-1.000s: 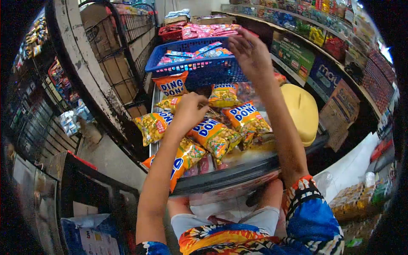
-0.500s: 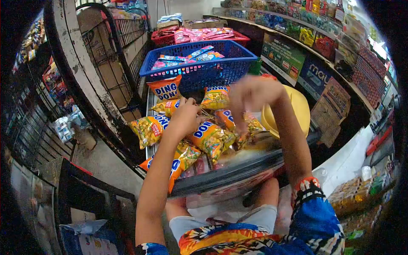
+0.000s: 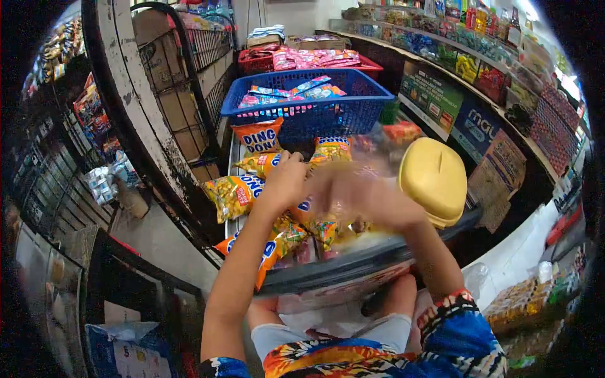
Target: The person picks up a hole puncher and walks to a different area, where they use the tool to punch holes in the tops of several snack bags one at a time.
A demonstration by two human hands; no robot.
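Note:
My left hand [image 3: 287, 183] is closed over the middle of a group of orange-and-yellow Ding Dong snack bags, fingers curled down; what they hold is hidden. Motion smears my right hand [image 3: 372, 200], just right of the left one, above the bags, so its fingers cannot be read. One Ding Dong bag [image 3: 259, 136] leans upright against the blue basket [image 3: 353, 113]. Another bag [image 3: 230, 196] lies left of my left wrist, and a further bag [image 3: 332, 148] sits behind my hands. Beside my right hand stands a yellow lidded container [image 3: 435, 176].
Pink and blue sachets [image 3: 296, 92] fill part of the blue basket. Behind it a red basket [image 3: 372, 68] holds pink packets. A dark counter edge [image 3: 334, 269] runs before my knees. A black metal gate [image 3: 183, 82] stands left; shelves of goods line the right.
My right hand has come down and inward, close to my left hand. My left hand stays over the bags. The whole view has shifted slightly.

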